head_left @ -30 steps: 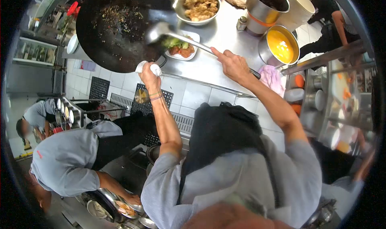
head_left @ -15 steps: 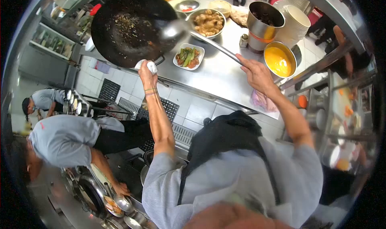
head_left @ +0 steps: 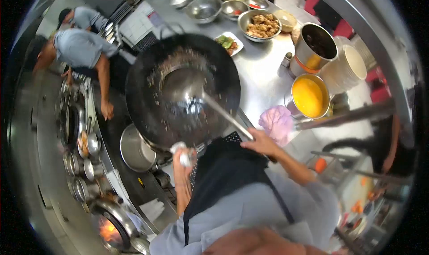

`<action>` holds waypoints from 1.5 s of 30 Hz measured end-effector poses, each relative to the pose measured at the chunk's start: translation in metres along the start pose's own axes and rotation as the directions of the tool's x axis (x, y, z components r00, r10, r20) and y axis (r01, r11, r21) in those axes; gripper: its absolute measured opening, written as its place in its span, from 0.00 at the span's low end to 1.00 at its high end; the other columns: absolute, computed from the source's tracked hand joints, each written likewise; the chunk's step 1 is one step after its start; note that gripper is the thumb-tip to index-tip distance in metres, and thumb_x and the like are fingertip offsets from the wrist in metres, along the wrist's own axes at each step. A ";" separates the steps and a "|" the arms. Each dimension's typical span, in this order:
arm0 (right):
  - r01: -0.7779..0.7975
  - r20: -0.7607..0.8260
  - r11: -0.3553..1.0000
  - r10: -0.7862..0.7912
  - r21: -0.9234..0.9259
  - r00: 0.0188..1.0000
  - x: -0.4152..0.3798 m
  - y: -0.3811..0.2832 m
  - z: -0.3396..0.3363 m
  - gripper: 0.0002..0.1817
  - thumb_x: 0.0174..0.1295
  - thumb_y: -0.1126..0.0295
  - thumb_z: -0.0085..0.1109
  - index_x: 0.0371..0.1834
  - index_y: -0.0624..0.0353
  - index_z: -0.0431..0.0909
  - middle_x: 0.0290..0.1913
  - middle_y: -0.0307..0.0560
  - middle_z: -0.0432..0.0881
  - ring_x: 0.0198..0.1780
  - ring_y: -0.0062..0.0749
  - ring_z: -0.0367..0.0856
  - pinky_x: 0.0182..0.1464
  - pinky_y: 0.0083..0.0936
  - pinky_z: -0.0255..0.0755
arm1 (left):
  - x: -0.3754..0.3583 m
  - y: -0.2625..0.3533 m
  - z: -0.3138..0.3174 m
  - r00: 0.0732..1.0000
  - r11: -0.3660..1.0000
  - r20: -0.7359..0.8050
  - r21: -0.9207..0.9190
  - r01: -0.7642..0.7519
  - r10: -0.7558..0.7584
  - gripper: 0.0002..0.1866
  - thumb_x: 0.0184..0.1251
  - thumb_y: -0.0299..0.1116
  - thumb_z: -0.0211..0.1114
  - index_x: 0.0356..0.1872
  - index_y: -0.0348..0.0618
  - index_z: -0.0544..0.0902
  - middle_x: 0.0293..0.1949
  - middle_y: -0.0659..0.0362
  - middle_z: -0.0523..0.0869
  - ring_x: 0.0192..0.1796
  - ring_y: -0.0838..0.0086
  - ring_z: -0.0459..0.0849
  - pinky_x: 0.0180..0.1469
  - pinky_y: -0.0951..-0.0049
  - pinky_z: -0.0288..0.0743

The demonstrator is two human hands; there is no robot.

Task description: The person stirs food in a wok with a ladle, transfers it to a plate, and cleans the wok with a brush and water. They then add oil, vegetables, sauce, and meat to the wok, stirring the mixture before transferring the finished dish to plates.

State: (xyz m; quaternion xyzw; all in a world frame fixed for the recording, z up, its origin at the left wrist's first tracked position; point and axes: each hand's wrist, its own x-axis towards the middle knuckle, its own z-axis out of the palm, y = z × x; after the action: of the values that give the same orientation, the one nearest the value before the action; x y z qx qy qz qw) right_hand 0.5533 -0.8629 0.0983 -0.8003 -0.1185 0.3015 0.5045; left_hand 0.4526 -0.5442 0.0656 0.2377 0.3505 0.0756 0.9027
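A large dark wok point(head_left: 147, 94) hangs in front of me, with brown bits stuck to its inside. My left hand point(head_left: 183, 161) is closed round a white cloth point(head_left: 179, 148) at the wok's near edge. In my right hand point(head_left: 261, 145) is the handle of a metal ladle point(head_left: 228, 116), its bowl blurred inside the wok. Behind the wok, on the steel counter point(head_left: 259, 71), a white dish point(head_left: 229, 43) of greens is partly hidden. Farther back sits a metal bowl point(head_left: 261, 27) of browned food pieces.
A pot of yellow liquid point(head_left: 309, 97), a purple cloth point(head_left: 276, 124) and a tall metal pot point(head_left: 318, 42) stand at the right. Two co-workers point(head_left: 80, 51) are at the upper left. Below left are an empty pot point(head_left: 136, 150) and a lit burner point(head_left: 108, 230).
The wok has moved off the counter, toward me, with my left hand. The ladle has gone from above the counter into the wok. My view has turned toward the stove.
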 end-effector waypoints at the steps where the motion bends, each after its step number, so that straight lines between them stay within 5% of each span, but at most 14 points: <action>1: 0.136 0.008 0.989 -0.137 0.062 0.991 -0.013 0.011 0.015 0.18 0.56 0.66 0.67 0.47 0.60 0.77 0.36 0.44 0.80 0.41 0.28 0.77 0.45 0.27 0.73 | -0.034 -0.003 -0.029 0.997 0.993 -0.057 0.110 0.050 -0.044 0.06 0.64 0.35 0.59 0.28 0.48 0.75 0.27 0.58 0.80 0.30 0.66 0.83 0.33 0.64 0.82; 4: 0.082 0.317 0.953 -0.176 0.291 0.932 -0.037 0.040 0.043 0.10 0.56 0.75 0.63 0.41 0.58 0.75 0.30 0.35 0.73 0.36 0.18 0.72 0.39 0.19 0.69 | -0.122 -0.017 -0.047 0.940 0.964 -0.335 0.223 0.144 -0.064 0.05 0.62 0.34 0.59 0.28 0.48 0.75 0.27 0.58 0.81 0.28 0.67 0.82 0.26 0.67 0.78; 8: 0.021 0.508 1.000 -0.028 0.020 0.861 -0.040 0.010 0.052 0.10 0.56 0.76 0.63 0.39 0.58 0.74 0.30 0.34 0.72 0.33 0.16 0.69 0.34 0.17 0.66 | -0.169 -0.040 -0.102 0.930 0.992 -0.345 -0.032 0.125 -0.128 0.06 0.62 0.34 0.58 0.28 0.45 0.76 0.25 0.56 0.82 0.26 0.68 0.83 0.22 0.70 0.76; 15: 0.061 0.627 0.978 0.081 -0.201 0.775 -0.020 -0.074 0.121 0.08 0.55 0.78 0.63 0.34 0.58 0.73 0.25 0.31 0.71 0.27 0.12 0.67 0.26 0.16 0.61 | -0.243 -0.034 -0.192 0.910 0.882 -0.275 -0.273 -0.384 0.311 0.06 0.64 0.36 0.58 0.29 0.48 0.77 0.24 0.58 0.82 0.29 0.69 0.84 0.20 0.69 0.74; 20: 0.079 0.632 0.977 0.066 -0.198 0.773 -0.008 -0.151 0.236 0.10 0.55 0.83 0.61 0.32 0.56 0.71 0.21 0.28 0.67 0.22 0.11 0.63 0.21 0.16 0.57 | -0.281 0.080 -0.270 0.663 0.621 -0.556 -0.302 -0.723 0.502 0.05 0.62 0.34 0.59 0.27 0.50 0.74 0.24 0.60 0.78 0.29 0.69 0.83 0.13 0.77 0.67; 23: 0.242 0.693 0.949 -0.037 -0.200 0.720 -0.003 -0.176 0.310 0.08 0.55 0.80 0.60 0.36 0.58 0.73 0.26 0.33 0.71 0.26 0.15 0.70 0.24 0.17 0.63 | -0.282 0.156 -0.379 0.560 0.567 -0.533 -0.173 -0.806 0.634 0.05 0.62 0.36 0.61 0.29 0.50 0.75 0.25 0.62 0.78 0.24 0.74 0.79 0.16 0.75 0.69; 26: 0.383 0.773 0.905 -0.106 -0.186 0.626 -0.004 -0.184 0.363 0.17 0.55 0.74 0.60 0.50 0.64 0.75 0.40 0.46 0.79 0.43 0.31 0.78 0.43 0.29 0.75 | -0.324 0.220 -0.396 0.090 0.247 -0.233 0.940 -0.233 0.968 0.20 0.58 0.28 0.67 0.54 0.40 0.78 0.38 0.56 0.85 0.38 0.66 0.83 0.43 0.71 0.77; 28: 0.484 0.815 0.875 -0.262 -0.026 0.517 -0.005 -0.167 0.389 0.21 0.54 0.72 0.60 0.52 0.65 0.74 0.44 0.51 0.79 0.48 0.37 0.77 0.51 0.33 0.72 | -0.324 0.246 -0.485 0.221 0.322 -0.255 0.874 -0.363 0.941 0.23 0.60 0.31 0.66 0.57 0.38 0.74 0.45 0.50 0.83 0.40 0.64 0.82 0.41 0.69 0.77; 30: 0.559 0.821 0.828 -0.347 0.041 0.453 -0.017 -0.176 0.409 0.17 0.52 0.73 0.59 0.46 0.66 0.74 0.39 0.54 0.78 0.43 0.38 0.76 0.44 0.36 0.71 | -0.325 0.280 -0.584 0.501 0.587 -0.409 0.114 -0.802 0.763 0.22 0.64 0.35 0.61 0.55 0.33 0.72 0.43 0.47 0.81 0.34 0.64 0.79 0.33 0.72 0.73; 33: 0.441 0.784 0.891 -0.346 0.104 0.515 -0.031 -0.184 0.443 0.13 0.54 0.74 0.59 0.43 0.64 0.75 0.28 0.46 0.75 0.32 0.29 0.74 0.35 0.30 0.70 | -0.320 0.325 -0.634 0.609 0.454 -0.425 -0.415 -0.789 0.670 0.22 0.68 0.36 0.57 0.51 0.24 0.69 0.33 0.53 0.72 0.24 0.70 0.67 0.22 0.75 0.58; 40: 0.640 0.729 0.693 -0.619 0.331 0.293 -0.009 -0.248 0.534 0.16 0.60 0.70 0.58 0.49 0.65 0.72 0.24 0.43 0.73 0.26 0.25 0.74 0.28 0.28 0.71 | -0.316 0.380 -0.569 0.600 0.360 -0.557 -0.486 -0.796 0.574 0.19 0.66 0.28 0.55 0.53 0.23 0.67 0.29 0.56 0.68 0.30 0.72 0.66 0.29 0.72 0.62; 42: 0.270 0.878 0.888 -0.432 0.373 0.207 -0.012 -0.314 0.551 0.23 0.67 0.65 0.57 0.62 0.62 0.65 0.25 0.40 0.73 0.22 0.21 0.71 0.22 0.23 0.68 | -0.313 0.384 -0.607 0.700 0.411 -0.334 -0.622 -0.667 0.632 0.19 0.65 0.30 0.56 0.51 0.24 0.69 0.30 0.52 0.72 0.32 0.67 0.72 0.34 0.67 0.70; 44: 0.143 0.923 0.923 -0.372 0.357 0.094 -0.007 -0.356 0.577 0.35 0.70 0.62 0.55 0.75 0.57 0.50 0.30 0.39 0.74 0.24 0.21 0.74 0.24 0.20 0.72 | -0.303 0.371 -0.606 0.410 0.391 -0.613 -0.174 -0.904 0.676 0.18 0.66 0.33 0.56 0.48 0.26 0.73 0.36 0.45 0.79 0.40 0.58 0.78 0.44 0.59 0.77; 45: 0.339 0.878 0.857 -0.455 0.387 0.150 -0.002 -0.375 0.590 0.36 0.69 0.57 0.56 0.75 0.57 0.51 0.37 0.44 0.77 0.33 0.24 0.78 0.32 0.22 0.77 | -0.304 0.363 -0.604 0.399 0.255 -0.634 -0.311 -0.916 0.662 0.16 0.66 0.34 0.56 0.46 0.30 0.77 0.44 0.43 0.81 0.47 0.54 0.80 0.52 0.53 0.77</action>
State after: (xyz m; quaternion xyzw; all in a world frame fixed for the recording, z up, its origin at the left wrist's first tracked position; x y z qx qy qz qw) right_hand 0.2396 -0.2565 0.2459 -0.3699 -0.5862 0.5792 0.4290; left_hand -0.1661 -0.0907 0.0345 0.0497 0.2956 0.6830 0.6661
